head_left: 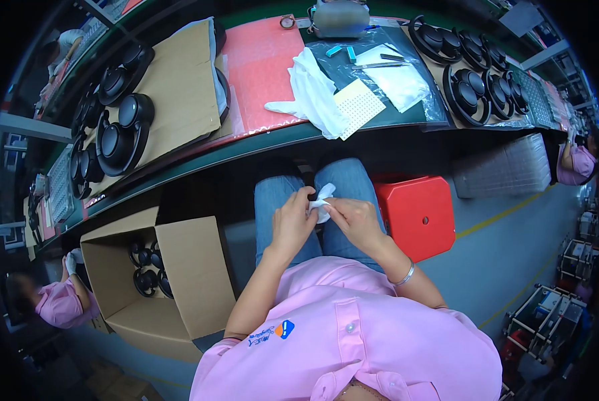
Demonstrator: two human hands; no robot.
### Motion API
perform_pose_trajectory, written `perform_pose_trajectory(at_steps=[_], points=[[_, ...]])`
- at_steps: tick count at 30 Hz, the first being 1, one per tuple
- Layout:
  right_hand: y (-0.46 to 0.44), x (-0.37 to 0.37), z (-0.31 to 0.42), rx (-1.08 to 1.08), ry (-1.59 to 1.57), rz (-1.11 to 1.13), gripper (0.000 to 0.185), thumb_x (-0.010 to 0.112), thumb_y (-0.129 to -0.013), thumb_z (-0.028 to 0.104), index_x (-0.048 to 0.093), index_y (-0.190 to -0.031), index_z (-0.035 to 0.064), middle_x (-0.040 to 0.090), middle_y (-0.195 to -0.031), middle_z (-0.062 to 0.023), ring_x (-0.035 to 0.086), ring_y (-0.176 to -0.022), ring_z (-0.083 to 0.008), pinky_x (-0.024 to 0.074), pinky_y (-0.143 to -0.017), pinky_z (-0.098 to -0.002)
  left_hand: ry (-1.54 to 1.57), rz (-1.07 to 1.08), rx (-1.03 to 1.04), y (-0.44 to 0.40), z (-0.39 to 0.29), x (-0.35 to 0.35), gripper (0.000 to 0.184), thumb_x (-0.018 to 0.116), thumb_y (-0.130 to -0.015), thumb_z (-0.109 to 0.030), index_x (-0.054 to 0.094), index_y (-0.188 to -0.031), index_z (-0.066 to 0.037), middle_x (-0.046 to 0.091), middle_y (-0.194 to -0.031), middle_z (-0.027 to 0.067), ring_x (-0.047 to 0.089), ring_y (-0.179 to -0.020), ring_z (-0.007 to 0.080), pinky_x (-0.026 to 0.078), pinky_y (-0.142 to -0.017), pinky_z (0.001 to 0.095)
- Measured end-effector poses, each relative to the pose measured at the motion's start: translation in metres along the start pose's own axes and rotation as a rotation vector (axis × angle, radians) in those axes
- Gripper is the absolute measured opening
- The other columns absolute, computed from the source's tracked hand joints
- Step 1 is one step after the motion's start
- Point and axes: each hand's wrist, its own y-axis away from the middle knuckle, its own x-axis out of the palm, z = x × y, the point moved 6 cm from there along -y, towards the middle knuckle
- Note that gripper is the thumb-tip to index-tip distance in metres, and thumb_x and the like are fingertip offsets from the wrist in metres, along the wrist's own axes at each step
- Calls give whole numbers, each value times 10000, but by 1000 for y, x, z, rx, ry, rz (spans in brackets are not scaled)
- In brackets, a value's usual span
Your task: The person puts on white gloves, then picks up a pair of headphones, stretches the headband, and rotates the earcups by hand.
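Above the lap, my left hand (294, 219) and my right hand (354, 219) meet around a small crumpled white cloth (323, 200). Fingers of both hands are closed on it. What exactly the cloth is cannot be made out; it looks like thin white fabric. On the workbench ahead lies a larger white cloth or glove (316, 93), beside a yellowish sheet with rows of dots (359, 108). A white sheet (396, 80) with tweezers (377, 65) on it lies just beyond.
Black headphones stand on the bench at left (122, 134) and right (468, 93). An open cardboard box (199, 274) with headphones sits at lower left. A red stool (416, 217) is right of the knees. Co-workers sit at far left (62, 304) and far right (580, 160).
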Motion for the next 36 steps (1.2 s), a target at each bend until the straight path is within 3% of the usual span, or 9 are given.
perform_pose_trajectory(at_steps=[4,7,12,15,19,24,28,31,36], points=[[3,-10,-3,-59,116,-58,142,656,-921,143,715,-949,17,685,-791,-133,668,-663,-284,508,-553,-361,-48,125,21,0,6,10,307,643,-817,-19,623,-1123,-7,658,-858,129,679,-724,215,536,-617,335],[5,-10,-15,49,134,-25,125,670,-902,170,701,-921,51,688,-847,-119,667,-711,-331,506,-588,-405,482,310,-240,5,15,20,373,625,-807,-3,608,-1179,-5,671,-943,160,687,-763,235,547,-651,346],[10,-5,-11,83,31,36,122,665,-902,156,699,-930,42,683,-859,-120,666,-715,-335,509,-594,-400,563,292,-218,5,10,20,396,633,-806,-6,607,-1200,-6,669,-1017,169,680,-779,238,540,-656,338],[10,-8,-2,82,-106,-42,114,660,-899,133,699,-948,38,684,-861,-127,667,-724,-337,515,-602,-394,37,66,105,5,-21,-2,393,658,-819,-24,609,-1209,-9,662,-1065,156,673,-796,225,531,-660,318],[9,-12,-13,154,-29,-63,125,661,-893,118,696,-980,36,685,-868,-136,670,-733,-334,519,-608,-391,-285,-36,133,7,-18,-18,327,692,-829,-58,638,-1148,-12,676,-976,144,655,-704,219,520,-626,303],[2,-21,-14,127,5,-67,122,659,-891,104,692,-982,29,689,-876,-140,673,-738,-328,519,-607,-392,-225,163,111,16,-43,-34,203,709,-850,-84,655,-1028,-5,680,-865,125,655,-645,203,510,-584,281],[-8,-53,28,-50,-60,-194,130,670,-896,78,694,-1004,9,670,-816,-120,635,-617,-213,486,-546,-294,-7,-80,309,23,-73,-58,119,686,-889,-95,647,-937,6,672,-780,99,653,-616,164,500,-556,253],[-11,-54,37,17,-125,-124,129,663,-896,109,678,-989,22,678,-855,-132,661,-703,-318,511,-602,-377,53,-119,145,20,-53,-59,146,676,-918,-102,643,-999,15,678,-800,74,663,-642,135,506,-556,237],[0,-8,-11,300,-307,42,118,661,-900,98,675,-997,33,657,-836,-123,650,-705,-306,503,-602,-366,362,136,-194,20,3,-7,233,608,-984,-206,637,-1080,4,679,-888,82,674,-748,137,539,-624,256]])
